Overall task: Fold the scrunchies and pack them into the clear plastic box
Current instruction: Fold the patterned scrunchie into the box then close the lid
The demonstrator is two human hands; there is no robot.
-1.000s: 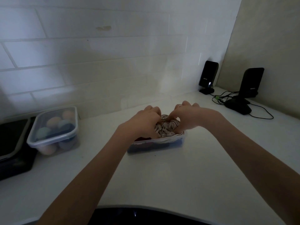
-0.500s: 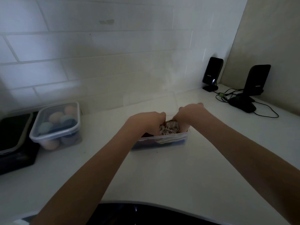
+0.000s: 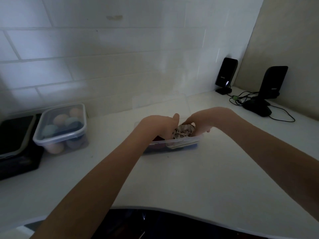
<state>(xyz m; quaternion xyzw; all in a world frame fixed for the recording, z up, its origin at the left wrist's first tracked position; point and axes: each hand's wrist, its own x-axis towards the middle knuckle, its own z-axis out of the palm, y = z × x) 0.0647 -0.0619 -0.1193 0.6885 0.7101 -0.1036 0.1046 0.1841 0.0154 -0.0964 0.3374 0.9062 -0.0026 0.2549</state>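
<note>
A clear plastic box (image 3: 188, 141) stands on the white counter in the middle of the view. Inside it a white scrunchie with dark speckles (image 3: 183, 132) sits on top of darker scrunchies, a dark red one (image 3: 158, 139) showing at the left. My left hand (image 3: 159, 125) reaches into the box from the left, fingers down on the patterned scrunchie. My right hand (image 3: 201, 122) comes in from the right and pinches the same scrunchie. The fingertips of both hands are hidden inside the box.
A lidded clear container (image 3: 61, 128) with pastel round items stands at the left beside a black device (image 3: 16, 144). Two black speakers (image 3: 226, 75) (image 3: 273, 83) with cables (image 3: 241, 99) stand at the back right corner. A dark curved edge (image 3: 155, 221) borders the counter's front.
Both hands have gone lower into the box, and the patterned scrunchie has sunk from above the rim to inside it. The camera has tilted slightly.
</note>
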